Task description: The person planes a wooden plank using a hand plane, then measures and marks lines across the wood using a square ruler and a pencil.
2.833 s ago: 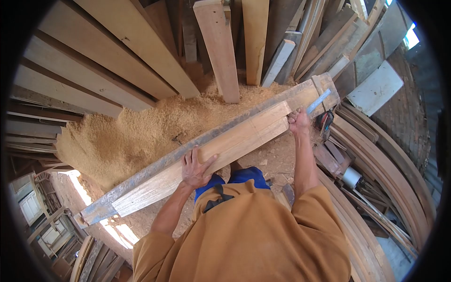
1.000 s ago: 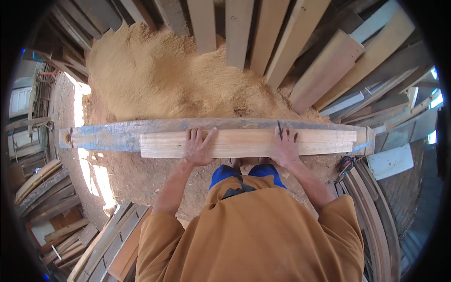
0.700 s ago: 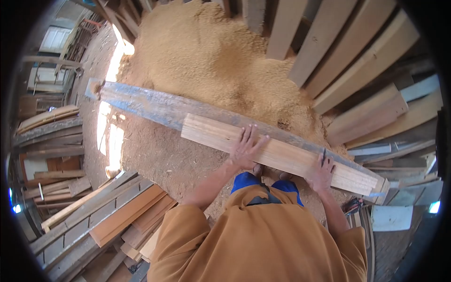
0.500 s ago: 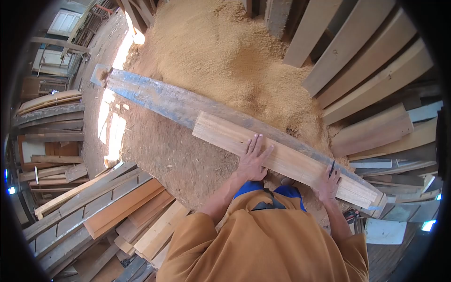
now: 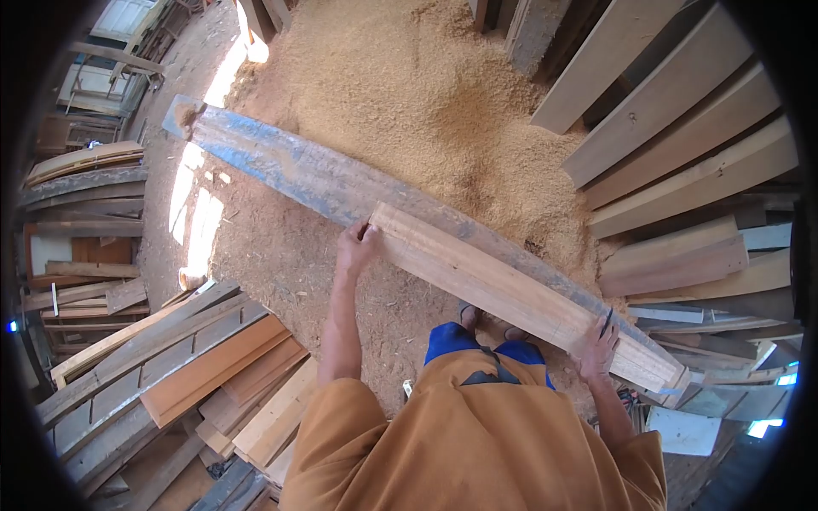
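A blue-stained wooden bench carries a pale board.

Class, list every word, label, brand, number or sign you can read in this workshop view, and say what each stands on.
There are none that can be read.
Pale board: no lettering can be made out.
Blue strip near its right end: too small to tell whether it is marked.
Dark, slim tool at the right hand: too small to read any print.

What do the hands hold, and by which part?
The left hand grips the long pale wooden board at its left end. The right hand rests near the other end, a thin dark stick between its fingers, lower part hidden.
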`<state>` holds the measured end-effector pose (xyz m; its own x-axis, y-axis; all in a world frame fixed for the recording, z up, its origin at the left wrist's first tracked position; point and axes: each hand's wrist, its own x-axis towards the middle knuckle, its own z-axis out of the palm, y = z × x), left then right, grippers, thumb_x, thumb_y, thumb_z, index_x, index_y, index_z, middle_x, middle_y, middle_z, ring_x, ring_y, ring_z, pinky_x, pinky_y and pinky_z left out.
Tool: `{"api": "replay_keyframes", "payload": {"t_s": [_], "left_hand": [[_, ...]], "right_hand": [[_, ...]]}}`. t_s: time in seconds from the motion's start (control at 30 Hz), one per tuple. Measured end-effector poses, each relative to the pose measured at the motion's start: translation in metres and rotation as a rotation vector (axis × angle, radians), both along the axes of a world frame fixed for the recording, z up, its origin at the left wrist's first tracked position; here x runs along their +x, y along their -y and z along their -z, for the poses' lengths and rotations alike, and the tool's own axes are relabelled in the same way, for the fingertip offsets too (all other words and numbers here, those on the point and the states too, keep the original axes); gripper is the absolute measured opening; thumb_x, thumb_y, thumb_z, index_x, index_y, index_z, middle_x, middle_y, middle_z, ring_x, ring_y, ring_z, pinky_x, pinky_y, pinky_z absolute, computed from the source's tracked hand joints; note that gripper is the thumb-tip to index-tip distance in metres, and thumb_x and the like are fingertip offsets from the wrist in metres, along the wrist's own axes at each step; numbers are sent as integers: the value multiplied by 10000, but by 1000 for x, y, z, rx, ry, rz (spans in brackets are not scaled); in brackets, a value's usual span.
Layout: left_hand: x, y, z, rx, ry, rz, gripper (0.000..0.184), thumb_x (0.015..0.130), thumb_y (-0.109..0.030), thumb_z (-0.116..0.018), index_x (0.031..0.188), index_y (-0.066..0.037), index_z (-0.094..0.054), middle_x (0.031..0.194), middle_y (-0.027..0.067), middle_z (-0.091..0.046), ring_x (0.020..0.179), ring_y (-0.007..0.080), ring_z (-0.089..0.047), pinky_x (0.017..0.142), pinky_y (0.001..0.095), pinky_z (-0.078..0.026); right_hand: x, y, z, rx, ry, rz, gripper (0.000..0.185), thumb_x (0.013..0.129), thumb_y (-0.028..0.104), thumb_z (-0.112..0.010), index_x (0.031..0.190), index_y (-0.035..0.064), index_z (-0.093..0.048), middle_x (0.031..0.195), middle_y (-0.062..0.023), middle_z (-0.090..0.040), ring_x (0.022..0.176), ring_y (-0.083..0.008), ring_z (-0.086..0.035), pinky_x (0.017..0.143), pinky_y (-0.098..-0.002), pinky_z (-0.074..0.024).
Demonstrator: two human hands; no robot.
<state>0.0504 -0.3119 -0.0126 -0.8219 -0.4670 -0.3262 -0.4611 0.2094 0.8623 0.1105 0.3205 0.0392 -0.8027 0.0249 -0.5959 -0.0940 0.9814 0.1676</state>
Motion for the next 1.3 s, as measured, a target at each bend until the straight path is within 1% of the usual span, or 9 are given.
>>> {"api": "replay_keyframes", "payload": {"t_s": [0.1,0.3,0.5,0.6,0.73,1.0,1.1,1.2,1.3], "left_hand": [[-10,51,38,410,-81,-116,357,1100,-211,-685,1348,45,-707,1232,176,-789,1097,245,-778,966,339,-598],[-94,76,19,400,-235,-479,562,1157,-364,-568,1589,-21,-463,1191,196,-779,973,243,-782,823,349,-625],[-120,30,57,182,-185,20,684,1184,-458,-430,1709,-63,-240,1172,209,-778,806,212,-750,696,347,-595],[-130,62,47,293,-159,-221,731,1180,-522,-384,1726,-72,-202,1150,202,-780,777,204,-732,683,336,-585],[-131,99,58,522,-265,-433,821,1148,-629,-379,1739,-115,-134,1316,246,-715,881,235,-736,764,358,-591],[-140,92,103,698,-175,-137,1128,1053,-838,-336,1738,-56,100,1365,238,-685,1040,270,-690,899,393,-565],[-142,92,64,549,-239,-377,1026,1071,-815,-313,1708,-19,-191,1364,219,-692,1068,292,-673,964,431,-536],[-139,81,72,651,-219,-242,1158,1040,-858,-337,1741,-45,99,1367,224,-683,1031,266,-679,914,398,-550],[-136,73,120,838,-30,60,1126,1046,-849,-339,1744,-48,35,1355,218,-693,1036,263,-681,917,392,-549]], "right_hand": [[1,-4,5,22,10,-18,1438,730,451,-960,1710,-56,-38,1673,-341,-284,1609,-549,-186,1306,-641,-229],[3,-5,6,15,-13,-34,1451,718,439,-968,1708,-61,-33,1657,-346,-304,1599,-552,-205,1305,-635,-235],[3,-5,3,-11,-17,-42,1431,719,433,-967,1705,-55,-51,1649,-344,-311,1585,-554,-227,1297,-642,-246],[4,-5,6,-1,-23,-43,1428,717,418,-967,1706,-52,-50,1654,-350,-299,1588,-554,-222,1296,-645,-247],[3,-5,2,-20,-22,-34,1424,717,401,-969,1709,-46,-50,1664,-343,-286,1593,-547,-215,1299,-649,-240],[3,-6,4,-38,-7,-17,1429,727,403,-969,1712,-35,-31,1679,-336,-259,1600,-544,-202,1300,-653,-241],[4,-6,6,-22,-12,-11,1437,725,410,-971,1713,-34,-27,1673,-346,-260,1602,-541,-201,1302,-654,-236],[4,-5,5,-33,-6,0,1443,720,411,-973,1714,-32,-26,1669,-356,-263,1608,-543,-189,1306,-654,-223],[0,-2,2,-29,18,32,1448,718,411,-971,1717,-31,-21,1675,-359,-254,1617,-549,-166,1309,-658,-216]]}}
